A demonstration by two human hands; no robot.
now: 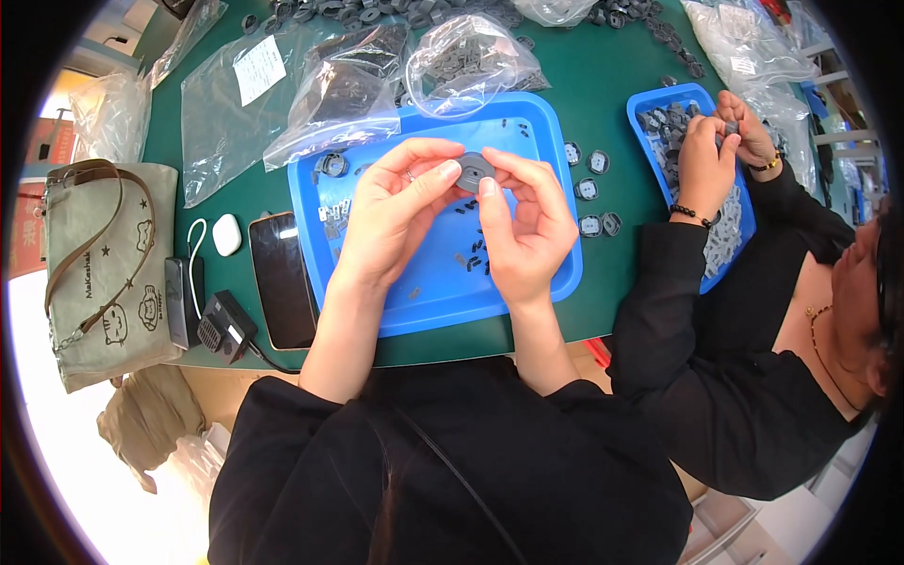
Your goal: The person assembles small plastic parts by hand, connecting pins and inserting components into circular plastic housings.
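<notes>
Between my two hands, above the blue tray [443,315], I hold a round dark grey plastic part [474,173] with a small opening in its middle. My left hand [407,202] pinches its left edge with thumb and fingers. On the other side, my right hand [532,221] grips it with the thumb in front. Under my hands the tray carries small black pieces [474,256], a cluster of light metal-looking pieces [334,215] and a round grey housing [333,165]. My hands hide part of the tray floor.
Several round grey housings [597,162] lie right of the tray. Clear plastic bags [353,89] and loose grey parts [367,11] cover the back. A phone [282,282], white case [226,234] and canvas bag [118,273] are left. At right, a co-worker handles parts over another blue tray [746,212].
</notes>
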